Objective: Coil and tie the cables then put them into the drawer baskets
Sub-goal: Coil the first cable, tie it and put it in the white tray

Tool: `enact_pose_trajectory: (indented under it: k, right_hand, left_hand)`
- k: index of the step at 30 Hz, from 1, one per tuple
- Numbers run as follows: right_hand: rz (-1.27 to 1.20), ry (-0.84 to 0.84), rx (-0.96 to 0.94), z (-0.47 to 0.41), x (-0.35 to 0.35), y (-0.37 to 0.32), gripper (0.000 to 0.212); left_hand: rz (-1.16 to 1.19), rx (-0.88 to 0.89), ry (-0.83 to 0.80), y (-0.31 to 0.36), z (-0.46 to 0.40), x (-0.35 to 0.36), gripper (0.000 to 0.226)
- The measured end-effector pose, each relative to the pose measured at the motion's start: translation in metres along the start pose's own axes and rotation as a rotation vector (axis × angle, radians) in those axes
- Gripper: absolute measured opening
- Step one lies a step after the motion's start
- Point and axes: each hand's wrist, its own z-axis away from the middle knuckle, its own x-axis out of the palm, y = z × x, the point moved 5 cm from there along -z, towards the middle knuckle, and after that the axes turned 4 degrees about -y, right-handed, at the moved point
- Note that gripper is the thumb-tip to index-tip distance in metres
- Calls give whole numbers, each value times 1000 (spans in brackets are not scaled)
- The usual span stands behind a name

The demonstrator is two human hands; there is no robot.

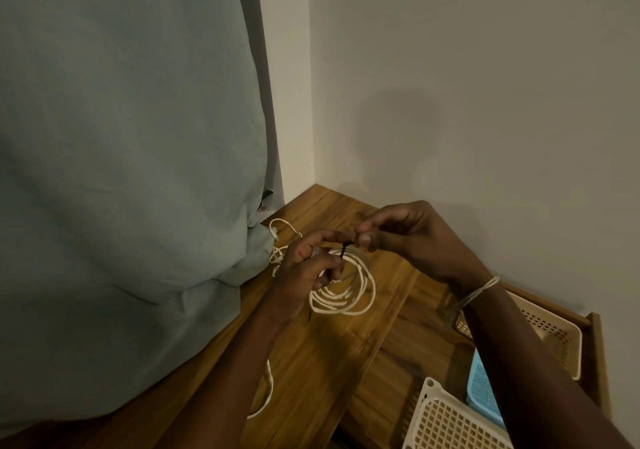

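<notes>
The coiled white cable (344,284) hangs in several loose loops just above the wooden desktop (349,355), near the far left corner, with a thin black tie (346,247) wrapped over its top edge. The left hand (304,275) pinches the bundle just left of the tie, thumb pressed against the loops; the right hand (412,237) pinches the tie's free end between thumb and forefinger, just above and right of the coil. To tie well, I judge the left pinch should keep every loop gathered while the right twists the tie snug, since the lower loops spread apart and could slip out. More white cable (277,237) lies loose to the left, against the grey-green cloth (121,171). At the near right, an open drawer holds a beige basket (554,330), a blue basket (481,389) and a white basket (446,421)
</notes>
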Motion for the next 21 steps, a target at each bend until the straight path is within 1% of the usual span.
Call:
enact_pose_trajectory:
  k: [4, 6, 13, 15, 21]
  right_hand:
    - [470, -120, 4, -1, -2, -7, 16]
    - [576, -147, -3, 0, 1, -8, 16]
    - [648, -200, -38, 1, 5, -19, 17]
    - [660, -198, -39, 0, 5, -21, 18]
    - [728, -172, -61, -2, 8, -25, 18]
  left_hand:
    - [-14, -28, 19, 2, 1, -2, 22]
    - [-18, -31, 18, 5, 1, 0, 21]
    - [19, -22, 10, 10, 0, 6, 24]
    - [18, -11, 11, 13, -1, 7, 19]
    - [-23, 6, -7, 19, 0, 9, 24]
